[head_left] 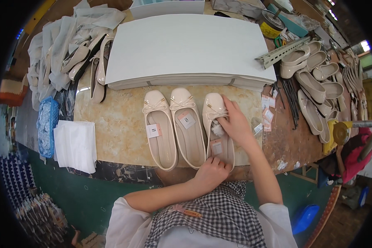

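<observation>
Three glossy cream ballet flats with bows lie side by side on the marbled tabletop, toes pointing away from me. The left flat point(161, 136) and the middle flat point(190, 138) each carry a paper tag. Both hands are on the right flat point(212, 102). My right hand point(235, 124) grips it beside the bow, thumb at the opening and fingers round the outer side. White crumpled stuffing point(217, 129) shows in the opening, and a tag point(216, 146) lies on the insole. My left hand point(213, 172) closes on the heel, its fingertips partly hidden.
A tall stack of white sheets point(186, 49) stands beyond the flats. At left are wrapped flats point(82, 58), a blue basket point(48, 124) and folded white tissue point(75, 144). On the right lie loose tags point(268, 113), a slotted metal bar point(283, 53) and many more flats point(312, 87).
</observation>
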### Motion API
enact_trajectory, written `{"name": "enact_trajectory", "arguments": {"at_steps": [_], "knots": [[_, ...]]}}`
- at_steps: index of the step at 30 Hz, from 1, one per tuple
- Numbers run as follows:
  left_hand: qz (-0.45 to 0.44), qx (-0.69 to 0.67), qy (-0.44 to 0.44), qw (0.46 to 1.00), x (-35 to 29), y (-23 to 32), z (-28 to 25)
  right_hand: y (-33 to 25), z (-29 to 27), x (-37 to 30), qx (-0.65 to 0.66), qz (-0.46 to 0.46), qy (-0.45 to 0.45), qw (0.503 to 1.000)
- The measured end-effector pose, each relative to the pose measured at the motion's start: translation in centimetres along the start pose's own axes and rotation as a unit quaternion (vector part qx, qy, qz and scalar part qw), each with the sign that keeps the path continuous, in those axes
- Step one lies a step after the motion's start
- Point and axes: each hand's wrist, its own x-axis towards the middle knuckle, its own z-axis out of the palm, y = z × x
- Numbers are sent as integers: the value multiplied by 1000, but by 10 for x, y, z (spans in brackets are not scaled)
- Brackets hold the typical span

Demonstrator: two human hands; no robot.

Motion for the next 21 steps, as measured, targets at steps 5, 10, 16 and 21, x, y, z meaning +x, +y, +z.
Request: {"name": "enact_trajectory", "arguments": {"at_steps": [5,10,16,21], "knots": [[0,-2,19,1000,1,2,0,8,-13,-29,-51,-113,23,992],[22,43,-18,999,2,8,-1,-5,17,6,-37,42,26,998],[66,-13,-172,983,38,-23,-56,-8,-4,4,-51,-62,21,997],[-160,252,197,934,148,-228,-133,4,-49,-55,21,33,1,999]]}}
